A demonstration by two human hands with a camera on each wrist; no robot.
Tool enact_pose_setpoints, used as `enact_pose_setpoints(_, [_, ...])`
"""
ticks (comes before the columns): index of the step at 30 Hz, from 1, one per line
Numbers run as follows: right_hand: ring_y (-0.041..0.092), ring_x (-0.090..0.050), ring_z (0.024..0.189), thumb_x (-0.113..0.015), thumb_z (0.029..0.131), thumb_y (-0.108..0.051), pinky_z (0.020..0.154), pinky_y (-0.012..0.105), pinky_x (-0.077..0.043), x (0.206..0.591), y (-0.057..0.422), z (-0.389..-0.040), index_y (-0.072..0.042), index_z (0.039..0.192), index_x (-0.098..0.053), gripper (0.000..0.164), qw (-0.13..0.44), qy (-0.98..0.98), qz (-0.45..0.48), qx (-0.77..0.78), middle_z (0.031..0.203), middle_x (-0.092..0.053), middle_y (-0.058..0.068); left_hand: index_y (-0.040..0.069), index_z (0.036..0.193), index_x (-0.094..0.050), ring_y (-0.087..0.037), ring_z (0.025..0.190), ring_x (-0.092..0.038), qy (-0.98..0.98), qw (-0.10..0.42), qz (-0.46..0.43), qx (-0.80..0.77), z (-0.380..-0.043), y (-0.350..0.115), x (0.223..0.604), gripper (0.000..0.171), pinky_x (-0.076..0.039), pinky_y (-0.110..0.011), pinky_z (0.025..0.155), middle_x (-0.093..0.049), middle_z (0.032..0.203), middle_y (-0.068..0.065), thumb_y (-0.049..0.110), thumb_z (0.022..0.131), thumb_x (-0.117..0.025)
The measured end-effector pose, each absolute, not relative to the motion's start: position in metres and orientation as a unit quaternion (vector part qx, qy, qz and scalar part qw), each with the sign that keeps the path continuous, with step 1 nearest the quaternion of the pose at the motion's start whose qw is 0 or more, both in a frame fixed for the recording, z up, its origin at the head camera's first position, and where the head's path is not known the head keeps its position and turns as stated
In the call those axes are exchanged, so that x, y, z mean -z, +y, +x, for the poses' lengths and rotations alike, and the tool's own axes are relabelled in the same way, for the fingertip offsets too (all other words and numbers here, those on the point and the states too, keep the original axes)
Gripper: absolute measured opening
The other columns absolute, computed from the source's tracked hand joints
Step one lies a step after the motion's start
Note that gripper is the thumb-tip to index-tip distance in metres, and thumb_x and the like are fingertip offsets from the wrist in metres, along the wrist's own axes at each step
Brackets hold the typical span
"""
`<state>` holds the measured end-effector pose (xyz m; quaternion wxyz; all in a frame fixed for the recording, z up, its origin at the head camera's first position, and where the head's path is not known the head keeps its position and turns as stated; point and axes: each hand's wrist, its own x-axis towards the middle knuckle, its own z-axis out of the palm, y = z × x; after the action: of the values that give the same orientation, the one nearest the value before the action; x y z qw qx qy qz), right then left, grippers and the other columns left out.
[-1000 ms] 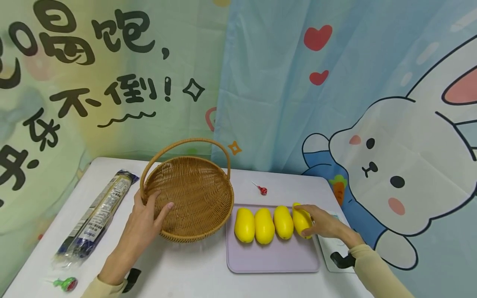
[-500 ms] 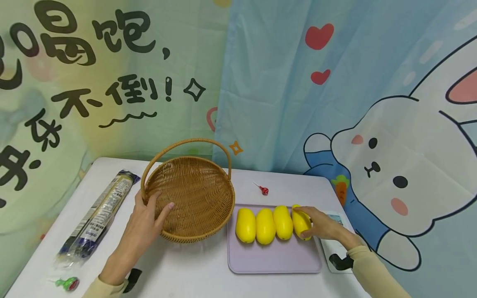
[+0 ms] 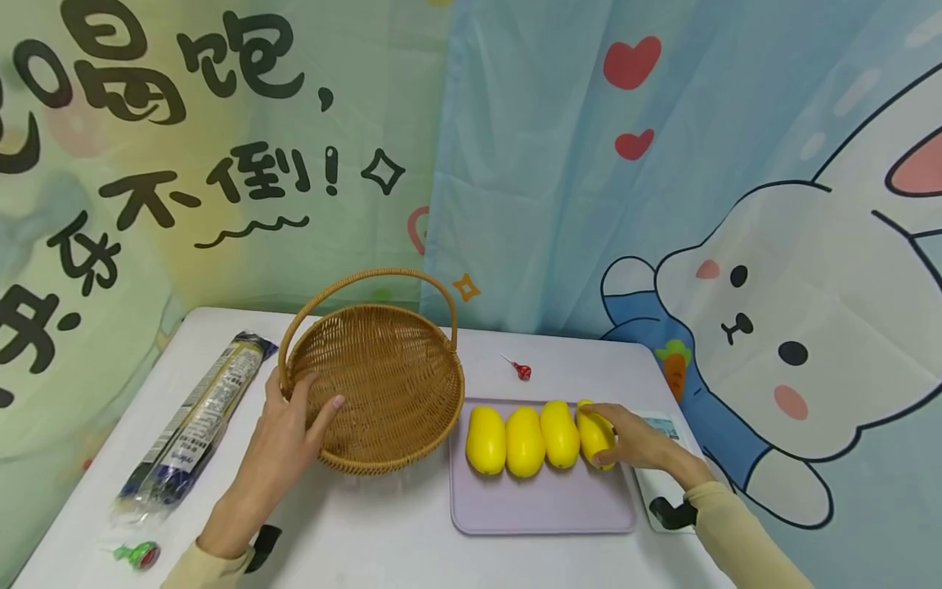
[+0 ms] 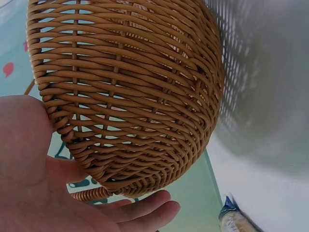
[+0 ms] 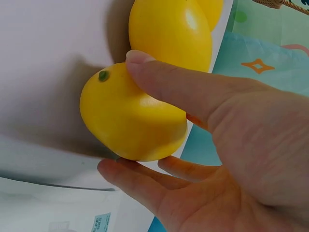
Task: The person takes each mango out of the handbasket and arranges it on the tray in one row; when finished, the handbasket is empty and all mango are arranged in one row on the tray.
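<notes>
My left hand (image 3: 283, 442) grips the left rim of a round wicker basket (image 3: 383, 388) by its handle's base. The basket is tilted, with its hollow facing me in the head view. Seen from the left wrist, the woven underside of the basket (image 4: 140, 92) leans over the white table. On a pale purple tray (image 3: 545, 511), several smooth yellow oblong fruits (image 3: 525, 442) lie side by side in a row. My right hand (image 3: 636, 438) holds the rightmost yellow fruit (image 5: 125, 111), thumb on one side and fingers on the other. That fruit has a small green nub at one end.
A long clear-and-blue packet (image 3: 195, 425) lies at the left, with a green lollipop (image 3: 140, 555) near it. Behind the tray is a red lollipop (image 3: 522, 370). A flat white packet (image 3: 655, 487) lies right of the tray. A printed curtain (image 3: 515, 164) hangs behind the table.
</notes>
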<state>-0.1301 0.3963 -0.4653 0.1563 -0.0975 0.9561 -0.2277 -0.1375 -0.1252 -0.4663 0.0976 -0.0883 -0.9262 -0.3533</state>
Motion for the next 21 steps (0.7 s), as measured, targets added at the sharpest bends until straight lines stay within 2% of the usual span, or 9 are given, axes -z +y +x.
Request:
enact_pose_setpoints(8, [0.050,-0.037,0.140,-0.084,0.084,-0.017,0.113,0.071,-0.030,0.462,0.394,-0.130,-0.003,0.149,-0.046,0.077,0.156,0.956,-0.099,0.227,0.154,-0.041,0.027,-0.002,0.148,-0.045,-0.064,0.105,-0.059,-0.929,0.117,-0.092,0.339,-0.132,-0.124,0.457,0.063,-0.055,-0.062,0.075,-0.001,0.164,-0.035,0.042,0.104,-0.056])
enact_pose_setpoints(12, [0.050,-0.040,0.138,-0.084,0.084,-0.017,0.111,0.070,-0.033,0.458,0.393,-0.129,-0.001,0.148,-0.046,0.077,0.152,0.956,-0.100,0.229,0.153,-0.043,0.027,-0.002,0.147,-0.046,-0.066,0.113,-0.055,-0.928,0.130,-0.096,0.335,-0.128,-0.122,0.451,0.063,-0.051,-0.068,0.083,0.000,0.164,-0.034,0.043,0.104,-0.056])
enact_pose_setpoints(16, [0.050,-0.040,0.137,-0.083,0.086,-0.021,0.110,0.070,-0.035,0.450,0.393,-0.133,-0.001,0.149,-0.045,0.076,0.147,0.959,-0.095,0.221,0.152,-0.043,0.028,-0.003,0.143,-0.049,-0.066,0.122,-0.048,-0.926,0.165,-0.099,0.325,-0.121,-0.118,0.442,0.060,-0.044,-0.075,0.089,-0.004,0.163,-0.038,0.040,0.103,-0.060])
enact_pose_setpoints(21, [0.053,-0.034,0.141,-0.077,0.092,-0.030,0.109,0.074,-0.032,0.441,0.388,-0.140,-0.006,0.151,-0.044,0.072,0.141,0.966,-0.082,0.203,0.157,-0.033,0.031,-0.005,0.139,-0.053,-0.065,0.132,-0.039,-0.923,0.209,-0.095,0.307,-0.111,-0.111,0.427,0.058,-0.035,-0.077,0.097,-0.010,0.161,-0.041,0.036,0.100,-0.065])
